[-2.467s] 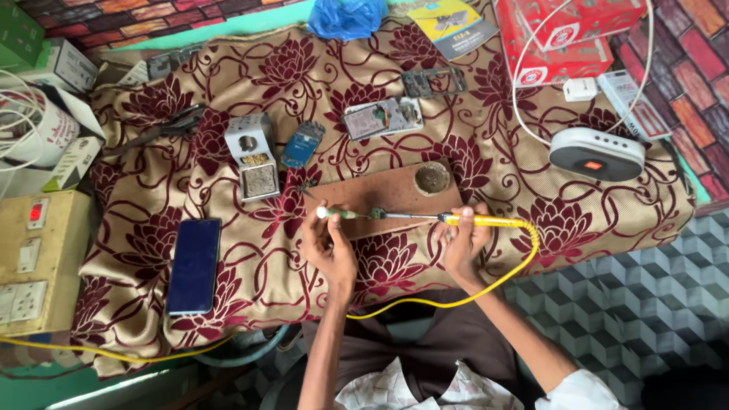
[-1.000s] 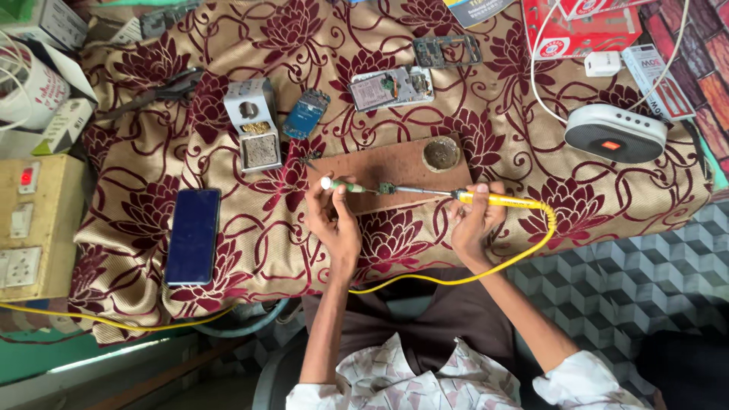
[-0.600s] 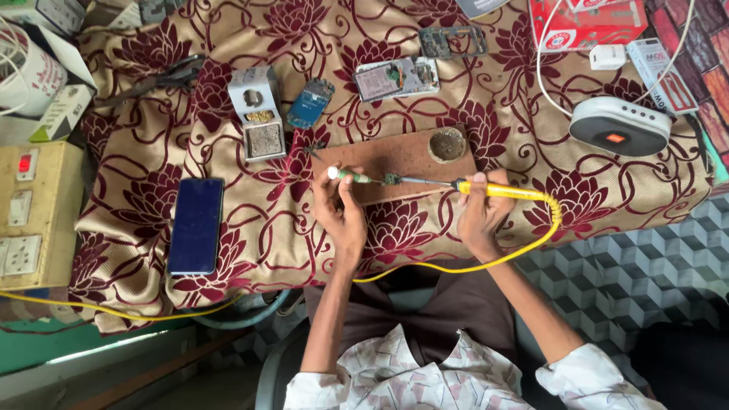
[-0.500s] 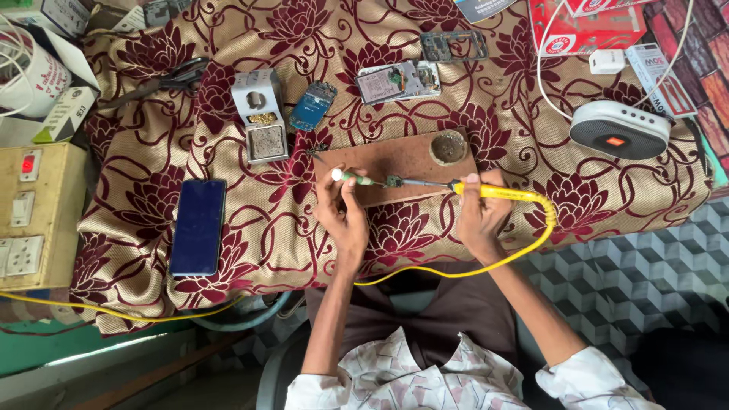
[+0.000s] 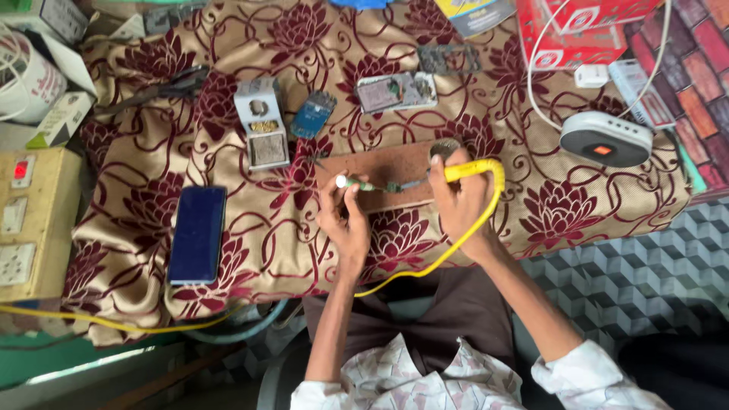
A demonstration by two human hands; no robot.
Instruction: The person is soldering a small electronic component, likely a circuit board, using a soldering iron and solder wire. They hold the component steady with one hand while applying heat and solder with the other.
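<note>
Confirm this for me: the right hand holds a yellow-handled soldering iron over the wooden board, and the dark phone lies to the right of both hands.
Not quite. In the head view the phone lies to the left of both hands, near the cloth's left edge. The rest stands: the right hand holds the yellow-handled soldering iron over the wooden board.

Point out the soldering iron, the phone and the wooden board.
soldering iron (image 5: 472, 169), head view, on its yellow handle.
phone (image 5: 197, 234), head view, middle of its dark screen.
wooden board (image 5: 383, 163), head view, on its bare top.
</note>
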